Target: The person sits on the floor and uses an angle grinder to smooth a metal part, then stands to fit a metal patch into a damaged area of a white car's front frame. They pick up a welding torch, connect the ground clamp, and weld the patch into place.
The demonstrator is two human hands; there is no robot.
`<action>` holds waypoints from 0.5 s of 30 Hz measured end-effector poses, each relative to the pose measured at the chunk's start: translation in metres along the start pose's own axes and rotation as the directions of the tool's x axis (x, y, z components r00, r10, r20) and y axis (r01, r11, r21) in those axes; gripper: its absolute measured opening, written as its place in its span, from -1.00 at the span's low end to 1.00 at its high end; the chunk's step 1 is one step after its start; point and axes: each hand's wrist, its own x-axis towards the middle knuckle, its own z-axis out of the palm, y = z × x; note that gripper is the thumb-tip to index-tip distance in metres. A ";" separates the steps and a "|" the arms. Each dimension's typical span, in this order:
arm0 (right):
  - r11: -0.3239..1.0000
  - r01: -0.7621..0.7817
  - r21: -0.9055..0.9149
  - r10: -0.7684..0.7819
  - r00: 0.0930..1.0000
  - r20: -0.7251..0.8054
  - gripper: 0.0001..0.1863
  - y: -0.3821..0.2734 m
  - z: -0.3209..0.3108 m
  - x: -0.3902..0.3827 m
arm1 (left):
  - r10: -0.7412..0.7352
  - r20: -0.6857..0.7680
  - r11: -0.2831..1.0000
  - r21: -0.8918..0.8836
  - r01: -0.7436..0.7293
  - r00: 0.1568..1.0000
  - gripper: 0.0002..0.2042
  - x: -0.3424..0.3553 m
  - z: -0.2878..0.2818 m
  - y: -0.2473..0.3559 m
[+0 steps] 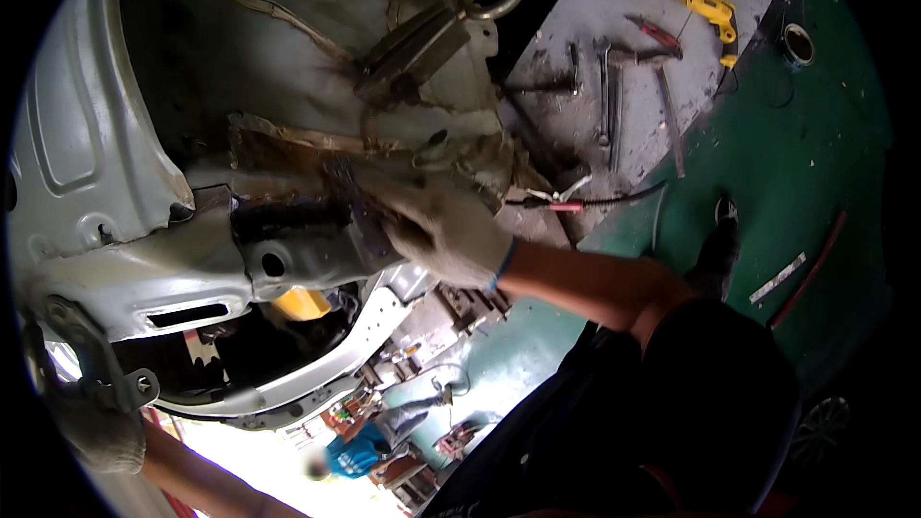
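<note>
gloved right hand (443, 230) gripping rusty panel edge (288, 149), left hand (96, 422) clutching bracket (96, 364)

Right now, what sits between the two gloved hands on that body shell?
Head view: between the left hand and the right hand runs the grey car-body panel, with a slot and a round hole; a yellow part shows beneath.

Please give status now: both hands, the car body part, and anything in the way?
Right gloved hand pressing the rusty torn sheet-metal seam of the white car body. Left gloved hand gripping the grey metal bracket. Nothing obstructing.
</note>
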 end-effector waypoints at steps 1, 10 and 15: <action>1.000 0.026 -0.015 -0.026 0.999 -0.019 -0.38 -0.001 -0.003 0.003 | 0.104 0.008 0.993 0.047 -0.104 0.995 -0.48 0.001 0.006 0.001; 0.984 0.027 -0.175 -0.029 1.000 -0.006 -0.36 -0.004 -0.015 -0.003 | -0.291 0.135 0.939 -0.150 0.310 0.947 -0.49 0.010 0.003 0.001; 0.965 0.024 -0.262 -0.036 0.999 -0.041 -0.32 -0.005 -0.014 -0.005 | -0.264 0.169 0.959 -0.063 0.278 0.950 -0.53 0.010 0.008 -0.001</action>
